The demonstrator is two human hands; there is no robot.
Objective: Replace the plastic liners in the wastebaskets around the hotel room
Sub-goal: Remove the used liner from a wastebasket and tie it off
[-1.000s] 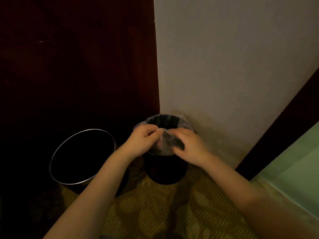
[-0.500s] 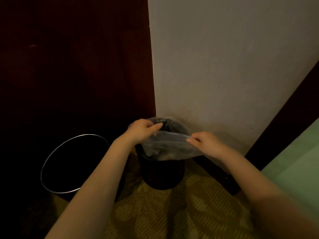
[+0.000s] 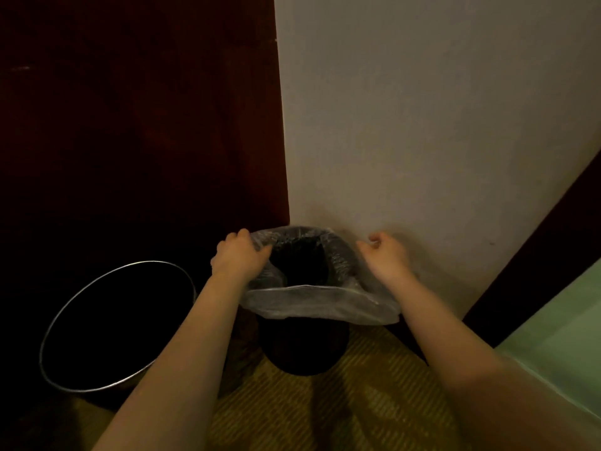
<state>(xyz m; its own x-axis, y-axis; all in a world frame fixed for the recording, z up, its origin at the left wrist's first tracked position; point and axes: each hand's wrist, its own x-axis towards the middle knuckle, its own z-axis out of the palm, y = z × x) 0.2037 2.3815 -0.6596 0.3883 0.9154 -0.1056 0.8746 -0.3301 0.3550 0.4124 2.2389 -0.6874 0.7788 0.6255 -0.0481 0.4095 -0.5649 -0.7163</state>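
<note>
A small dark wastebasket [image 3: 304, 349] stands on the carpet against the pale wall. A thin translucent plastic liner [image 3: 320, 302] is spread wide across its mouth, the near edge hanging over the front. My left hand [image 3: 239, 257] grips the liner's left edge beside the basket rim. My right hand [image 3: 385, 255] grips the liner's right edge, out past the basket and close to the wall. The inside of the basket is dark and its contents cannot be made out.
A second, larger wastebasket with a shiny metal rim [image 3: 70, 309] stands to the left, with no liner visible in it. Dark red wood panelling [image 3: 140, 125] rises behind it. A dark baseboard [image 3: 533, 255] and a green surface [image 3: 559, 333] lie to the right. The floor is patterned carpet [image 3: 357, 411].
My hands started together at the front of the rim, then moved apart to the sides, stretching the liner's opening wide over the basket.
</note>
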